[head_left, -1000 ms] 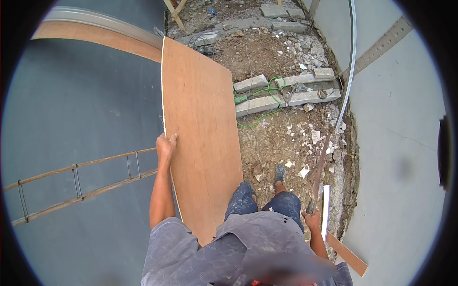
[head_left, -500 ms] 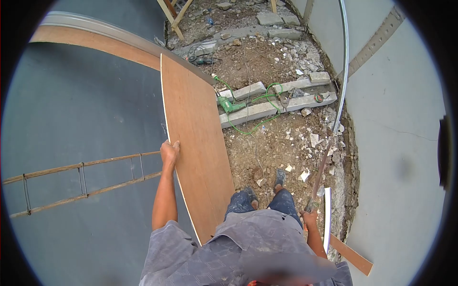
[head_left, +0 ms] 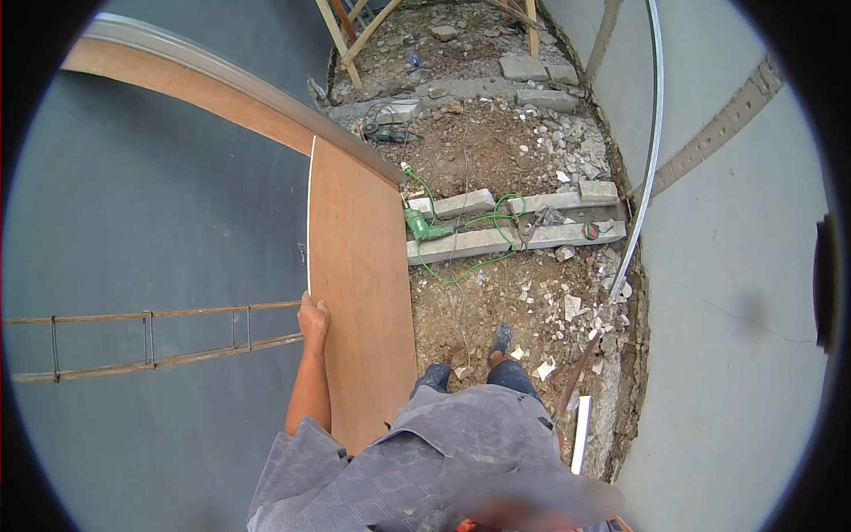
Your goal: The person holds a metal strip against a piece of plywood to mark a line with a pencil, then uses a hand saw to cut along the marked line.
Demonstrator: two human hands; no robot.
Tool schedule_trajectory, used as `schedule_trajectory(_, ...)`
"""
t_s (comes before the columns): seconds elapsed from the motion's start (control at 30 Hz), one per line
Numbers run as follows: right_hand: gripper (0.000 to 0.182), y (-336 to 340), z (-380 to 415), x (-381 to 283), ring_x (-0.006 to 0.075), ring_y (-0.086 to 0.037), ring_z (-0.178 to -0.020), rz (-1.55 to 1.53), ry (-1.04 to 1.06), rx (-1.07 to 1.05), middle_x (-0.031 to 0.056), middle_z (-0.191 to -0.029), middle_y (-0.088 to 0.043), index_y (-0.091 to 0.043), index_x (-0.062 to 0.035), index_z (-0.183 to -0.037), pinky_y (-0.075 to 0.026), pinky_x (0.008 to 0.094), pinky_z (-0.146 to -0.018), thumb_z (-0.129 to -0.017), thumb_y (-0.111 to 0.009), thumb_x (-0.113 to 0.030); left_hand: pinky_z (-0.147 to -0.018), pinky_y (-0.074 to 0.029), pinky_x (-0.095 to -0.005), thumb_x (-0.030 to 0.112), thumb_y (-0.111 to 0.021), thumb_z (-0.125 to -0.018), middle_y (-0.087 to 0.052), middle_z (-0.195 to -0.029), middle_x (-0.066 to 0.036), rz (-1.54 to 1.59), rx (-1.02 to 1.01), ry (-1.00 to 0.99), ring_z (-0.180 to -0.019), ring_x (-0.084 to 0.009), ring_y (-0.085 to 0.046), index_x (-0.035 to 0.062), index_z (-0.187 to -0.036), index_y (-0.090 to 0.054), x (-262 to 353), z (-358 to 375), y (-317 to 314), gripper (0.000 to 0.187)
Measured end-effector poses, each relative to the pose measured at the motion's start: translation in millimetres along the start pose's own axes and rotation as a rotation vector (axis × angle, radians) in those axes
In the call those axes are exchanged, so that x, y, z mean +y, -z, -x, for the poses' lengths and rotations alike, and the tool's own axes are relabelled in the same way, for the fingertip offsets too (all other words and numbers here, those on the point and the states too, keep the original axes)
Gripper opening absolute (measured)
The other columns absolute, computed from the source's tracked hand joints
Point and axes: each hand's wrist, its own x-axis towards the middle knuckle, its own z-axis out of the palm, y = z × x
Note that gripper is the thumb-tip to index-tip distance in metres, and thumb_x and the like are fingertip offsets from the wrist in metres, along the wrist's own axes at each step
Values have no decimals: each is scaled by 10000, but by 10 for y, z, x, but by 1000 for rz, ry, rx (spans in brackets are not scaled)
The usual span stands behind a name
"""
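A tall reddish-brown plywood sheet [head_left: 363, 293] with a pale edge stands beside me on the left. My left hand [head_left: 313, 321] is closed on its left edge, the fingers partly behind the sheet. Only a sliver of skin at the right side of the grey shirt shows where my right hand may be; its fingers are hidden. A narrow brown strip [head_left: 578, 377] slants up from that spot. Close by, a white strip [head_left: 581, 434] stands out against the rubble.
A green drill [head_left: 424, 228] with a green cord lies by concrete beams [head_left: 461, 246]. Farther back is another power tool [head_left: 390, 135]. A wire-tied wooden frame [head_left: 151, 341] reaches the sheet from the left. Broken rubble [head_left: 567, 310] covers the ground along the right wall [head_left: 727, 355].
The view has shifted, and the plywood sheet now appears more upright. My left hand keeps its hold on the edge. My right hand, visible before at the brown strip's lower end, is now mostly hidden.
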Motion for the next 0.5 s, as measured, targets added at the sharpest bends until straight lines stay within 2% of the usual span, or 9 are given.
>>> schedule_trajectory(0.07, 267, 194, -340, -374, 301, -631, -654, 1, 74, -7, 180, -671, -616, -600, 37, -812, -473, 398, -612, -620, -712, -110, -899, -447, -424, 134, -599, -812, -583, -1143, -255, 43, 32, 31, -1080, -379, -556, 23, -1287, -451, -94, 83, -68, 510)
schedule_trajectory(0.13, 266, 425, -687, -891, 300, -631, -653, 13, 199, -17, 178, -671, -615, -600, 36, -813, -473, 397, -612, -620, -711, -110, -1005, -369, -418, 124, -607, -795, -458, -1304, -278, -154, 182, 25, -1223, -384, -442, 2, -1361, -363, -235, 124, -189, 628)
schedule_trajectory(0.17, 266, 602, -779, -1314, 300, -630, -652, 36, 263, -24, 177, -670, -615, -600, 35, -813, -473, 397, -612, -620, -711, -110, -1005, -369, -418, 124, -607, -795, -458, -1304, -278, -154, 190, 43, -1223, -384, -442, 2, -1361, -363, -189, 200, -185, 628)
schedule_trajectory(0.23, 319, 933, -915, -2168, 279, -624, -615, 107, 451, -66, 151, -651, -627, -627, 9, -837, -471, 392, -579, -623, -767, -181, -1071, -290, -423, 137, -631, -780, -367, -1373, -288, -300, 240, 103, -1281, -396, -359, -28, -1371, -328, -46, 426, -173, 684)
schedule_trajectory(0.33, 314, 1124, -1114, -3171, 324, -633, -690, 117, 593, -171, 174, -733, -637, -614, -7, -905, -475, 403, -643, -649, -714, -159, -1079, -280, -438, 144, -639, -772, -381, -1351, -306, -174, 231, 120, -1263, -412, -369, -37, -1343, -372, -119, 705, -407, 656)
schedule_trajectory(0.37, 377, 1103, -1177, -3426, 334, -634, -731, 225, 701, -151, 175, -783, -648, -613, -33, -969, -480, 404, -669, -647, -738, -183, -1048, -327, -427, 154, -642, -784, -431, -1313, -294, -143, 208, 78, -1221, -389, -427, -40, -1331, -392, -131, 806, -530, 631)
schedule_trajectory(0.4, 442, 1074, -1214, -3682, 344, -635, -773, 333, 805, -128, 176, -833, -659, -612, -58, -1033, -485, 406, -696, -645, -762, -207, -1016, -374, -416, 164, -645, -796, -481, -1275, -282, -114, 183, 35, -1178, -366, -486, -43, -1318, -413, -78, 891, -664, 607)
schedule_trajectory(0.47, 449, 998, -1059, -4238, 353, -632, -790, 383, 892, -211, 187, -853, -654, -609, -67, -1047, -484, 407, -701, -651, -761, -213, -901, -466, -355, 198, -648, -827, -587, -1159, -222, 472, -178, 214, -1040, -288, -592, -52, -1303, -431, 425, 1089, -760, 579)
schedule_trajectory(0.5, 456, 926, -943, -4465, 363, -628, -808, 432, 951, -291, 198, -873, -650, -606, -77, -1061, -484, 409, -707, -656, -759, -219, -815, -495, -301, 255, -650, -853, -634, -1076, -158, 615, -368, 235, -940, -218, -628, -57, -1302, -435, 564, 1154, -887, 587)
